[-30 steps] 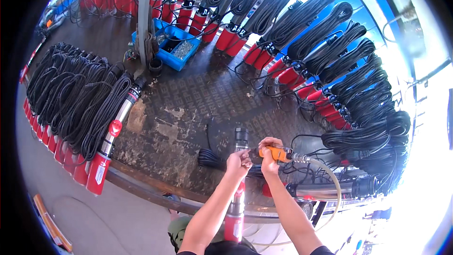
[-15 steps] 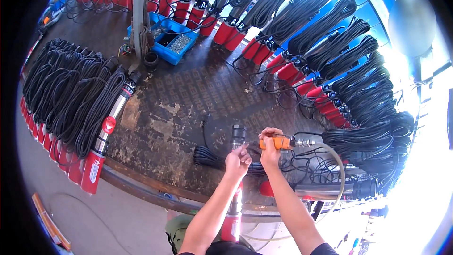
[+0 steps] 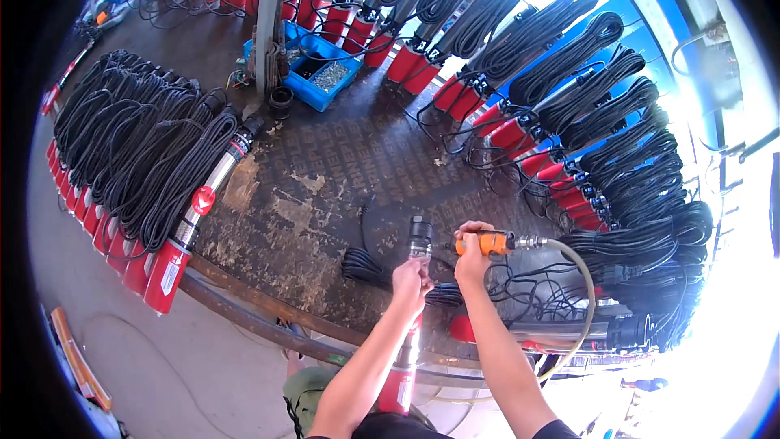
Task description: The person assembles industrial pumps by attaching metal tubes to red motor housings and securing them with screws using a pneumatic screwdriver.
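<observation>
A long steel and red submersible pump (image 3: 396, 386) lies in front of me across the bench edge, its black ribbed end (image 3: 420, 232) pointing away. My left hand (image 3: 410, 283) is closed just below that black end, fingertips pinched together against the pump's neck; whatever they hold is too small to make out. To its right, my right hand (image 3: 471, 256) grips an orange air screwdriver (image 3: 491, 242) sideways, with a metal coupling and pale hose (image 3: 587, 276) leading off to the right. The tool's working tip is hidden by my fingers. Beside the pump, a bundled black cable (image 3: 363, 267) rests on the bench.
Pumps with coiled black cables (image 3: 154, 162) stand packed at left; more cable-wrapped pumps (image 3: 512, 126) line the far and right sides. A blue parts bin (image 3: 321, 97) holds small metal pieces by a grey post (image 3: 268, 24). Another steel pump (image 3: 569, 333) lies at right on the worn bench (image 3: 301, 276).
The view has shifted, so the bench appears slightly farther right and lower. My left fingers have drawn closer together at the pump's neck. My right hand still grips the air screwdriver.
</observation>
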The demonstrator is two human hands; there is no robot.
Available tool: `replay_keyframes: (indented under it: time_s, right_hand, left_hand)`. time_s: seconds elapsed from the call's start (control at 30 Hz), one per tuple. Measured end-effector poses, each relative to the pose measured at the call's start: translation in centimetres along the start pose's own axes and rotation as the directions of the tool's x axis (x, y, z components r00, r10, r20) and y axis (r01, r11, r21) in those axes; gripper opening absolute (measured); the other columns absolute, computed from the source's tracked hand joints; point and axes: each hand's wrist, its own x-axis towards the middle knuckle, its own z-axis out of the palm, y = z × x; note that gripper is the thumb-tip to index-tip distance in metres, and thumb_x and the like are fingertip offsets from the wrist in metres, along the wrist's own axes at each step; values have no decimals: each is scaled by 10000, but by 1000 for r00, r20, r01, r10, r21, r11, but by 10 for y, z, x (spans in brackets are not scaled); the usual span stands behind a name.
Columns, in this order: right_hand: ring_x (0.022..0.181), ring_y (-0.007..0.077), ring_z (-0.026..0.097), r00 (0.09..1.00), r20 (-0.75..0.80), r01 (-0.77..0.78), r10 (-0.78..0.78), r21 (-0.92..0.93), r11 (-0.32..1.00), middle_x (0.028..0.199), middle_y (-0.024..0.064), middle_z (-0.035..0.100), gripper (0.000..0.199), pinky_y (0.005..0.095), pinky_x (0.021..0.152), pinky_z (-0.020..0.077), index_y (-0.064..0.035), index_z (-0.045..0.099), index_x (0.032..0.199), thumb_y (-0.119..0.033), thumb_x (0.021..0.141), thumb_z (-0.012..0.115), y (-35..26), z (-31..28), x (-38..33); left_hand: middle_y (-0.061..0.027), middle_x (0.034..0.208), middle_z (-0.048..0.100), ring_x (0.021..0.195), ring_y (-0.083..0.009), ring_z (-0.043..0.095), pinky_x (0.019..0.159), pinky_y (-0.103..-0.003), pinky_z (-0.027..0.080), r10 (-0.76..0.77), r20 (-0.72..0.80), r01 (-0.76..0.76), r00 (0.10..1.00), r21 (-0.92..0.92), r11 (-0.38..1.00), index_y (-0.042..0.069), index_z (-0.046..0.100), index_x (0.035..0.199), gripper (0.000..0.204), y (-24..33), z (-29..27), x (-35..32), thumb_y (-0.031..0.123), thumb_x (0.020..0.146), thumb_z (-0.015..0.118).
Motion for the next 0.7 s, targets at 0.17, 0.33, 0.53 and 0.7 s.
replay_keyframes:
  time_s: [0.17,0.33,0.53,0.7]
  right_hand:
    - [796,160,610,995,56,80,-79,-2,997,929,81,614,200,302,756,524,-44,525,994,94,848,520,8,4,-3]
    - [766,149,614,993,52,103,-103,9,995,908,81,629,184,285,722,532,-46,541,984,87,857,543,15,12,-6]
    - [763,143,626,997,-22,70,-71,-11,997,897,72,642,172,280,713,533,-48,554,978,71,855,564,13,18,-4]
    - [820,118,599,994,-61,84,-91,-99,991,918,31,626,201,273,751,508,-56,587,1000,75,849,611,-15,26,-5]
  left_hand:
    - [-51,826,563,652,-123,553,612,-292,529,316,-290,-266,904,198,943,18,539,1175,191,-7,-24,-18,66,1039,414]
    - [-80,915,602,690,-153,591,613,-298,550,331,-298,-301,896,141,943,25,533,1202,225,-3,-55,-10,83,1064,364]
    - [-54,879,563,647,-127,556,550,-279,500,419,-351,-334,837,278,901,21,531,1229,268,4,-59,0,26,1006,382]
    - [-84,819,609,592,-173,570,511,-299,507,427,-120,-418,896,92,904,24,587,1180,272,-3,-87,15,71,951,448]
